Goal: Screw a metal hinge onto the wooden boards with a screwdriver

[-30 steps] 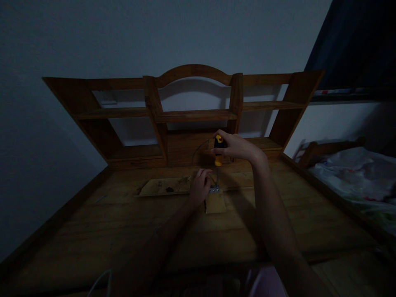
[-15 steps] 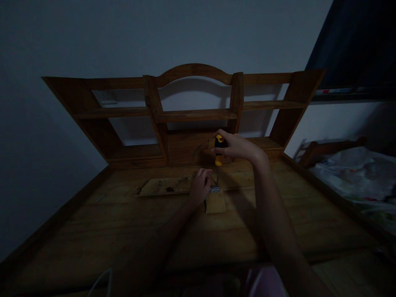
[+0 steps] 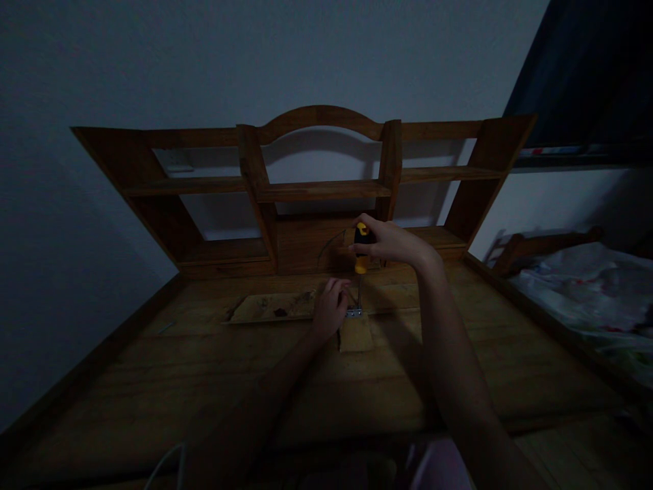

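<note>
My right hand (image 3: pixel 382 241) is closed round the yellow and black handle of a screwdriver (image 3: pixel 361 262), which stands upright. The shaft runs down to a small metal hinge (image 3: pixel 354 313). Beside it, my left hand (image 3: pixel 330 306) is closed with its fingertips at the hinge's left end, partly hiding it. The hinge lies where a small wooden block (image 3: pixel 356 335) meets a long rough strip of wood (image 3: pixel 273 307). Whether the tip sits in a screw is too dark to tell.
A wooden desktop (image 3: pixel 229 381) lies under the work. A wooden shelf unit (image 3: pixel 324 190) stands at its back against the wall. A small thin piece (image 3: pixel 166 328) rests at the left, and a white cable (image 3: pixel 166 463) at the front. White plastic bags (image 3: pixel 576 286) lie to the right.
Both hands, the screwdriver and the hinge stay in nearly the same place. Only a slight shift of the fingers on the handle shows.
</note>
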`<control>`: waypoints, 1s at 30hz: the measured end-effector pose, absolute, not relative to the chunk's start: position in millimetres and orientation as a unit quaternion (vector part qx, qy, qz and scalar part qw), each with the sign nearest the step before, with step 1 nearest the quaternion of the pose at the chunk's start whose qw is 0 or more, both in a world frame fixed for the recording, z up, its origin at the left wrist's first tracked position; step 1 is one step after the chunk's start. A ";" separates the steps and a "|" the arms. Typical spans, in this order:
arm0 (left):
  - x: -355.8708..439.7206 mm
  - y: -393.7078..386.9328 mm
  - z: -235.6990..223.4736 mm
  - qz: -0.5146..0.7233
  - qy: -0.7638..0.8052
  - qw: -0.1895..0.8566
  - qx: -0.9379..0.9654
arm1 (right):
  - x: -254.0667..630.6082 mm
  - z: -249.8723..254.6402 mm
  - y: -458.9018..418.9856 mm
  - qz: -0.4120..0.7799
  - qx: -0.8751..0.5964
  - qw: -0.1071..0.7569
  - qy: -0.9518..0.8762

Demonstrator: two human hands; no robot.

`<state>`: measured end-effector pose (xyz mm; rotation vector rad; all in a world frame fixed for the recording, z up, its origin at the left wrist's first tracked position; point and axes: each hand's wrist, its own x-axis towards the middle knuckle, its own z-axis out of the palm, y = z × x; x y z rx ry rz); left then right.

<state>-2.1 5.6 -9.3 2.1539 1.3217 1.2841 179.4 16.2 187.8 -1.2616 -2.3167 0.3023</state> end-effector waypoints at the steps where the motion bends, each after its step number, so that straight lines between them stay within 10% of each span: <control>1: -2.0 5.5 -9.3 0.448 0.458 0.153 0.752 | 179.3 188.0 15.9 0.112 -0.461 0.240 -0.847; 30: -2.1 6.5 -10.9 0.456 0.450 0.155 0.752 | 179.1 187.4 17.5 0.114 -0.464 0.238 -0.846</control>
